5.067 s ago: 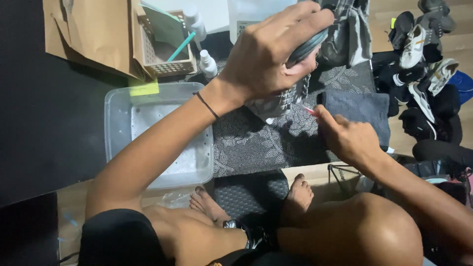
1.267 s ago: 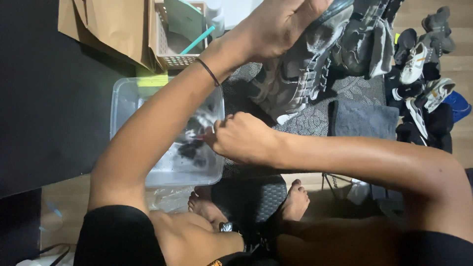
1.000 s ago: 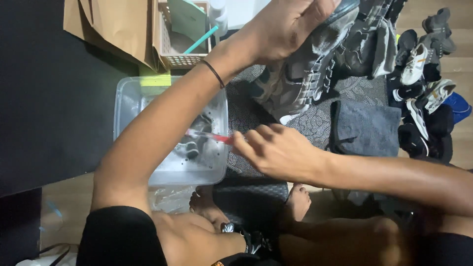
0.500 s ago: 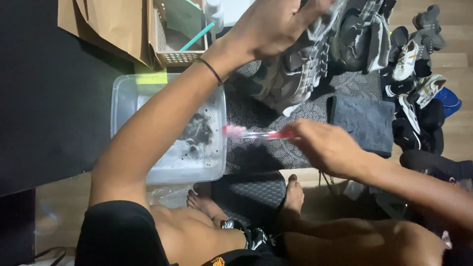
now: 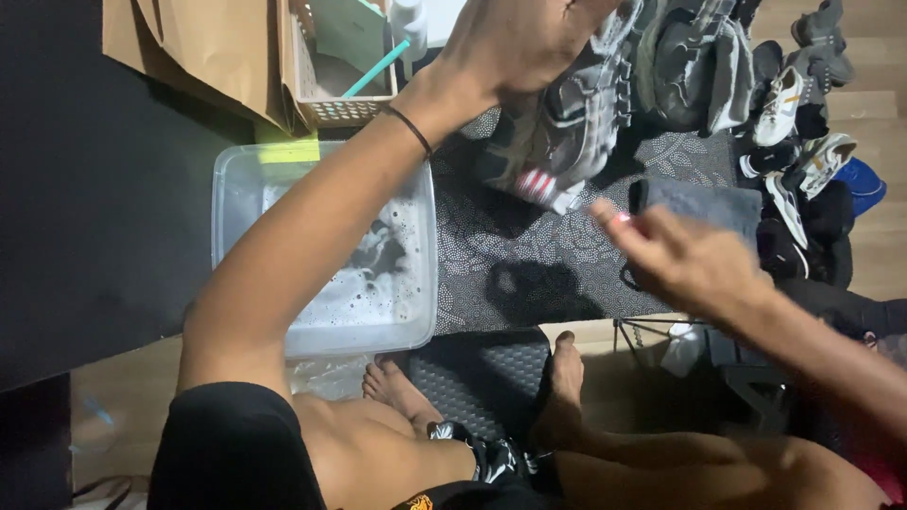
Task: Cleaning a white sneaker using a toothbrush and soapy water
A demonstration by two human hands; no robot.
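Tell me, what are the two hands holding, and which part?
The left hand grips a grey sneaker by its upper end, sole hanging down. The right hand pinches something small and pink; its grip is too blurred to tell.

A home is showing here, likely an entryway corner: shoes [image 5: 803, 104] are piling up on a wooden floor [image 5: 874, 104], a patterned mat [image 5: 529, 255] is lying beside a soapy tub [image 5: 326, 312], and bare feet [image 5: 567, 378] are resting nearby.

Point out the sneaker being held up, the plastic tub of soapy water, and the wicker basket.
sneaker [image 5: 557, 142], head view, on its sole
plastic tub [image 5: 238, 179], head view, on its rim corner
wicker basket [image 5: 340, 111], head view, on its front wall
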